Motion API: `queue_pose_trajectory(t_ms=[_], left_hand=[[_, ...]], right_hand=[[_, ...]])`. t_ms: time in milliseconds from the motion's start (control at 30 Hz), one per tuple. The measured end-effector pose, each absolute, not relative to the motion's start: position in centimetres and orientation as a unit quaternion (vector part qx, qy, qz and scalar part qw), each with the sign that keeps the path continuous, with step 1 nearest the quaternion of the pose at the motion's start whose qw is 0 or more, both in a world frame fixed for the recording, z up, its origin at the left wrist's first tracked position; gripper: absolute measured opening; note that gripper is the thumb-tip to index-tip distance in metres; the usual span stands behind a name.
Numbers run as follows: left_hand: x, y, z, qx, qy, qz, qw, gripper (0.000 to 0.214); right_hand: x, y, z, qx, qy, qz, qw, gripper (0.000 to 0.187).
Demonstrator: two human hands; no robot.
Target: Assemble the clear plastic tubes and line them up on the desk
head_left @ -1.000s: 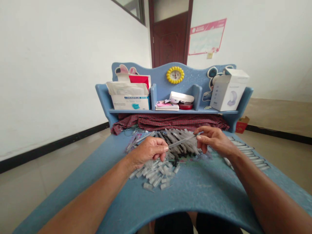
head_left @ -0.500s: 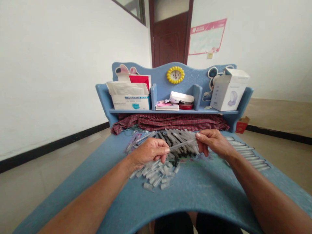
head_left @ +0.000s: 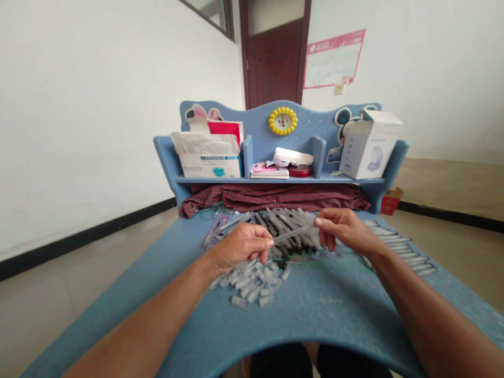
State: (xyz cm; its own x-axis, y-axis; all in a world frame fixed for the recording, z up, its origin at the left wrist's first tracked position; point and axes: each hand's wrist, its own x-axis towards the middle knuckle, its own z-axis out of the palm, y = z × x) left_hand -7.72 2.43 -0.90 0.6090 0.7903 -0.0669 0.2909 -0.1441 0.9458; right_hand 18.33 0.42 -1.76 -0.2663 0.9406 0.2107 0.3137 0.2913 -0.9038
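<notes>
A translucent pen barrel (head_left: 293, 234) is stretched slantwise between my two hands, above the middle of the desk. My left hand (head_left: 246, 242) pinches its lower left end between thumb and forefinger. At the upper right end, my right hand (head_left: 339, 229) is closed on it the same way; the fingertips hide both ends. Below and behind the barrel lies a pile of clear and black pen parts (head_left: 281, 223). Loose clear pen caps (head_left: 252, 283) are heaped in front of my left hand. Several pens (head_left: 397, 247) lie side by side to the right of my right hand.
The blue desk (head_left: 315, 315) carries a shelf at its back. On the shelf stand a mask box (head_left: 210, 164), a red round tin (head_left: 300, 171) and a white carton (head_left: 370, 149). Folded checked cloth (head_left: 275, 197) lies beneath it, behind the pen parts.
Almost nothing differs. Both hands keep the pen barrel in the same place, and the right hand has shifted very slightly left.
</notes>
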Motion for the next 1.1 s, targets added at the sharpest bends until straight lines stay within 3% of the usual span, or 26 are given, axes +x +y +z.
queue_pose_trajectory(t_ms=[200,333,500,633,767,933,1100], left_hand=[[-7.73,2.39,-0.85,0.722,0.375,0.232,0.533,0.021],[-7.69,2.34,-0.78,0.723,0.377,0.229,0.531,0.023],[-7.67,2.36,-0.81,0.724,0.380,0.224,0.531,0.023],[-7.67,2.35,-0.84,0.724,0.379,0.224,0.531,0.022],[-7.68,2.35,-0.88,0.723,0.377,0.223,0.533,0.021],[-7.63,2.34,-0.98,0.726,0.373,0.228,0.531,0.019],[-7.54,2.23,-0.87,0.726,0.377,0.227,0.529,0.018]], right_hand=[[18.45,0.38,-1.74,-0.466,-0.709,0.384,0.365,0.054],[18.36,0.34,-1.70,-0.447,-0.711,0.377,0.392,0.045],[18.32,0.40,-1.77,-0.470,-0.700,0.384,0.375,0.060],[18.44,0.53,-1.93,-0.447,-0.706,0.383,0.394,0.052],[18.49,0.55,-1.94,-0.472,-0.698,0.382,0.380,0.058],[18.51,0.53,-1.89,-0.449,-0.706,0.393,0.381,0.048],[18.45,0.49,-1.91,-0.469,-0.700,0.393,0.369,0.054]])
